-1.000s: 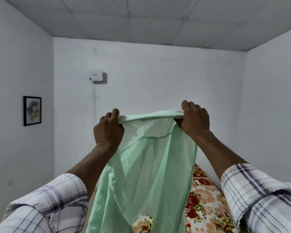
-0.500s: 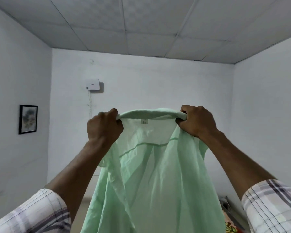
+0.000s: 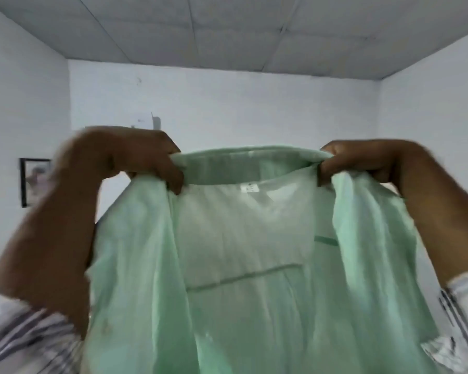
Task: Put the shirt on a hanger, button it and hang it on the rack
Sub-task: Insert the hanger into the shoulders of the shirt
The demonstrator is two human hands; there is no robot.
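Note:
A pale mint-green shirt (image 3: 254, 265) hangs open in front of me, its inside facing me, with a small white label under the collar (image 3: 243, 164). My left hand (image 3: 125, 160) is closed on the left end of the collar. My right hand (image 3: 368, 163) is closed on the right end. The collar is stretched between them at about chest-to-face height, and the fabric drops out of the bottom of the frame. No hanger and no rack are in view.
White walls and a tiled ceiling surround me. A framed picture (image 3: 34, 180) hangs on the left wall, partly behind my left forearm. The shirt hides everything below and ahead.
Both hands have drawn the collar closer to me and wider apart, so the shirt fills the view. The flowered bedcover seen earlier is out of sight.

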